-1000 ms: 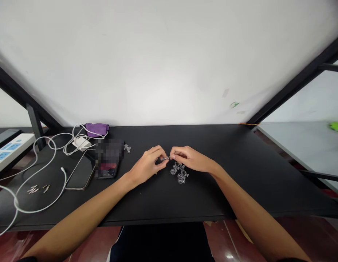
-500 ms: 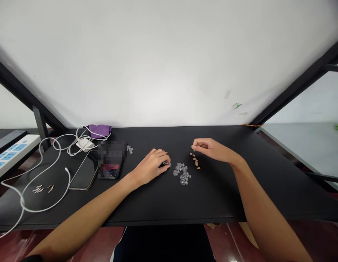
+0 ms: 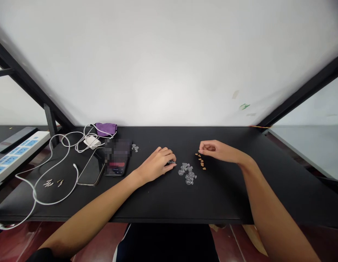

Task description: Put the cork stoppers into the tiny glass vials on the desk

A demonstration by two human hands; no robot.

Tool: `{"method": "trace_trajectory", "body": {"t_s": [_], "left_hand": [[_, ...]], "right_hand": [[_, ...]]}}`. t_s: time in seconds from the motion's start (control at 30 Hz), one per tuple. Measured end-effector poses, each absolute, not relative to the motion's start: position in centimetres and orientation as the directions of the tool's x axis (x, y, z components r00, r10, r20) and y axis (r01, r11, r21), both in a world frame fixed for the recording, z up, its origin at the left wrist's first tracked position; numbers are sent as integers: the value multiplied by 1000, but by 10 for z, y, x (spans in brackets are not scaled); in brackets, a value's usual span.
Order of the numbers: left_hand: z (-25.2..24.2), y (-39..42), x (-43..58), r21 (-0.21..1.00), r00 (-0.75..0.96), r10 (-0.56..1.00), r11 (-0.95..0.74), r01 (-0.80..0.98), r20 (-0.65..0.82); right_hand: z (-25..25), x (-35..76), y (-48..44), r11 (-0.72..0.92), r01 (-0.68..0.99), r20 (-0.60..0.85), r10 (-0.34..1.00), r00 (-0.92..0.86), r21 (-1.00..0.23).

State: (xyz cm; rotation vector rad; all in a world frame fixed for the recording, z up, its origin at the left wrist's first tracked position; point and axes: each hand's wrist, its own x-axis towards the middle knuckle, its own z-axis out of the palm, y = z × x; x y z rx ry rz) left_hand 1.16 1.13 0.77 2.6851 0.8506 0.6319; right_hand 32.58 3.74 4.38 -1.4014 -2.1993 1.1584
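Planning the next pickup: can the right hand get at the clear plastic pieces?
Probably yes: the right hand is close to the clear plastic pieces; only small orange-brown bits lie between, low enough to pass over.

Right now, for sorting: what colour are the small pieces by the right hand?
The small pieces are orange-brown; head view.

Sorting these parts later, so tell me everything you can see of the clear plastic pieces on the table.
The clear plastic pieces form a loose cluster of small transparent moulded parts, some with round, bulb-like ends and short stubs, resting against one another on the black tabletop. They lie between the left hand and the right hand, and neither hand touches them. Small orange-brown bits lie just beside them. Finer details are too small to tell.
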Motion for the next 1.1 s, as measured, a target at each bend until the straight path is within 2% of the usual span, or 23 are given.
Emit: {"method": "trace_trajectory", "body": {"t_s": [0.27, 0.77, 1.1], "left_hand": [[8, 12, 11, 326, 757, 576, -812, 484, 310], [14, 8, 13, 257, 738, 556, -831, 493, 383], [14, 9, 15, 254, 704, 585, -810, 528, 403]], "right_hand": [[42, 326, 39, 155, 644, -206, 870, -448, -749], [27, 326, 31, 85, 588, -142, 934, -329, -804], [29, 319, 29, 117, 576, -136, 916, -377, -809]]}}
